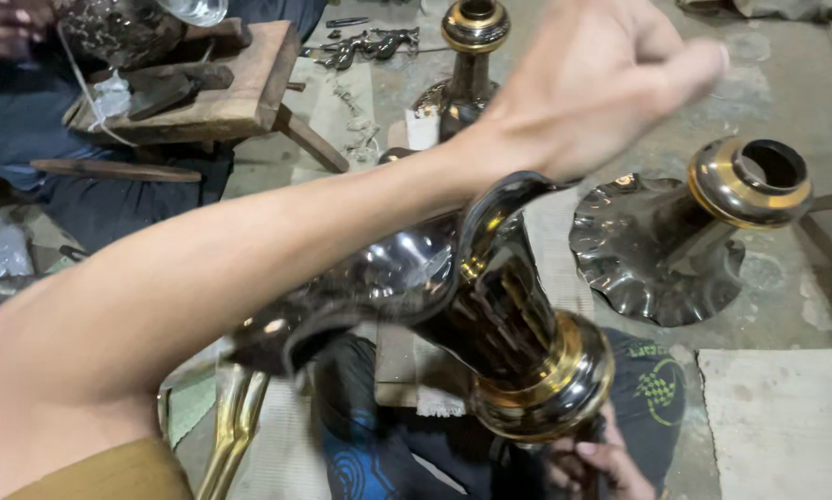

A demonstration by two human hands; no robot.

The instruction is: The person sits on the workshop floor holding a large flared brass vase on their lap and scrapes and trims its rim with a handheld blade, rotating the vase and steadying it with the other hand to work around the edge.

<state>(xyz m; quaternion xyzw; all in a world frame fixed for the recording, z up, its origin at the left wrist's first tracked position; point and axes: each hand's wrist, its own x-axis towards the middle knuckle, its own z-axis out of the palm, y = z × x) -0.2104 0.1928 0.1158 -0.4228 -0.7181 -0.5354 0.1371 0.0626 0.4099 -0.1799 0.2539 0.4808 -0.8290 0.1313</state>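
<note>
Beneath left hand (610, 79), dark fluted vase (490, 306); right hand (596, 463) grips base.

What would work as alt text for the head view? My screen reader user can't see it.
A person's left hand, loosely fisted, swings across a dark, shiny metal vase with gold bands, while the right hand grips its lower end. A matching fluted vase lies on the concrete floor, and another person sits by a wooden stool.
</note>
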